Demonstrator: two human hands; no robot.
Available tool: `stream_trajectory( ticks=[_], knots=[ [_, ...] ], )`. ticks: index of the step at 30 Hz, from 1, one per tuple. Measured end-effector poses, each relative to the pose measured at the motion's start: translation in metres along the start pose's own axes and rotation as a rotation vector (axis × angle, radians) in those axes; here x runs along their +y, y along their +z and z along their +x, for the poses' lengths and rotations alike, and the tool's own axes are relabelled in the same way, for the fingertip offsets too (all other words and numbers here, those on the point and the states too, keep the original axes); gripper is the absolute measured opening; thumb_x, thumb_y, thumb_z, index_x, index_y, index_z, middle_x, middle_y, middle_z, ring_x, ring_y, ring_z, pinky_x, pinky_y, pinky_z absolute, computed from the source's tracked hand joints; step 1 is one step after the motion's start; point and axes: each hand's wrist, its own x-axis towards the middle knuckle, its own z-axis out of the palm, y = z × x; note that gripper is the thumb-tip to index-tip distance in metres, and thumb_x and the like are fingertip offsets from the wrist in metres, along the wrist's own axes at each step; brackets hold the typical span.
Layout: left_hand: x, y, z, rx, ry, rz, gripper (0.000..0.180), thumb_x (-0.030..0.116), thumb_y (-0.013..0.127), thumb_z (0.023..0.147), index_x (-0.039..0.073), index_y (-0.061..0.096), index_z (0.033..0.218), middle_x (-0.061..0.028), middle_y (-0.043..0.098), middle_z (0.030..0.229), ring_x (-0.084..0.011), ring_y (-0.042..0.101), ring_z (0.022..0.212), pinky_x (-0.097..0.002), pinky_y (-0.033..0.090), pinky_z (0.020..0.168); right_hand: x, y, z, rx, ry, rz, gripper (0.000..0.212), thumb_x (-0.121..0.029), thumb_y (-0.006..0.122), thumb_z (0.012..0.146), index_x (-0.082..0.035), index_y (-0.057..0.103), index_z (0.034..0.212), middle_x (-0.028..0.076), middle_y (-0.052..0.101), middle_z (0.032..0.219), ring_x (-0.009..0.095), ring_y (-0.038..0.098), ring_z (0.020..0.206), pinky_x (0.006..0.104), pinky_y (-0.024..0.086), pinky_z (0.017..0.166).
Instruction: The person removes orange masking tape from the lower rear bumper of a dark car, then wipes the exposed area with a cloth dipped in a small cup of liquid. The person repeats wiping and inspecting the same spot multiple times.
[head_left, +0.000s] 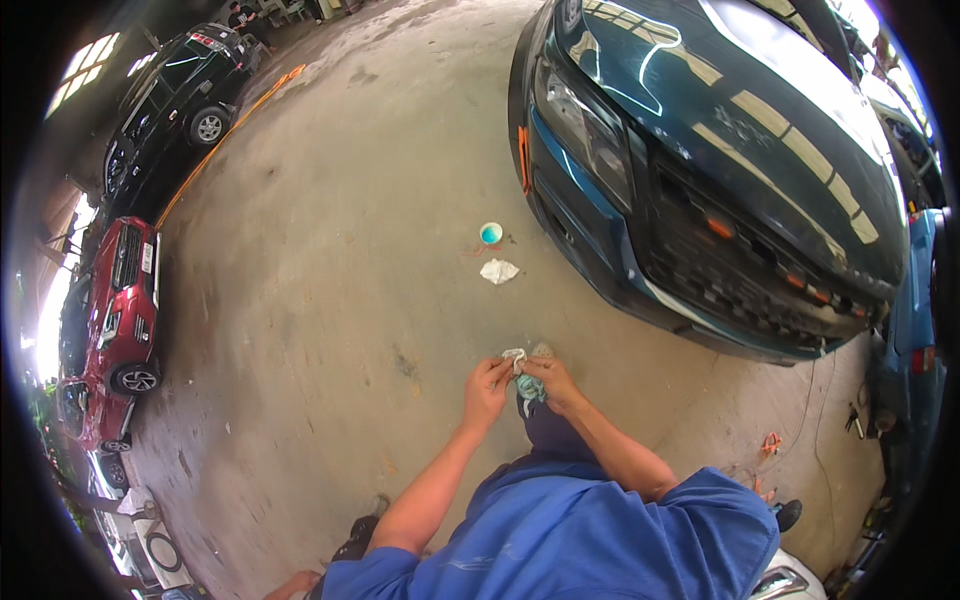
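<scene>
Close together in front of my body, my left hand [488,379] and my right hand [551,378] are both closed at the fingers. Between them is a small crumpled white cloth [514,356], pinched from both sides. A bunched pale green cloth [531,388] hangs just below, against my right hand; which fingers hold it is hard to make out. Farther out on the floor lies a crumpled white cloth [498,271]. Beyond it stands a small round white tub [490,233] with something blue inside.
A dark blue-green vehicle [740,150] stands close on the right, its front grille toward me. Far left are a red car [115,320] and a black vehicle [180,100] beside an orange strip [230,130]. Cables and orange bits [771,443] lie at lower right. A person [243,17] is far off.
</scene>
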Motion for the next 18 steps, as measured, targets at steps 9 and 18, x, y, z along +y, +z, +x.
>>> stream_trajectory(
  ticks=[9, 18],
  knots=[
    [-0.035, -0.019, 0.207, -0.008, -0.202, -0.048, 0.011, 0.000, 0.075, 0.093, -0.003, 0.071, 0.103, -0.0157, 0.076, 0.098, -0.0198, 0.075, 0.083, -0.0320, 0.060, 0.073, -0.079, 0.012, 0.193, 0.119, 0.098, 0.251, 0.029, -0.020, 0.068, 0.103, 0.001, 0.074, 0.120, 0.004, 0.076, 0.104, 0.010, 0.069, 0.088, 0.0249, 0.053, 0.079],
    [-0.144, -0.039, 0.414, -0.463, -0.112, -0.075, 0.029, 0.004, 0.074, 0.094, 0.001, 0.074, 0.123, -0.0094, 0.072, 0.111, -0.0181, 0.069, 0.100, -0.0321, 0.054, 0.087, -0.086, 0.013, 0.366, 0.299, -0.021, 0.491, 0.033, -0.022, 0.067, 0.104, 0.004, 0.071, 0.124, 0.006, 0.074, 0.110, 0.012, 0.070, 0.095, 0.0260, 0.054, 0.083]
  ],
)
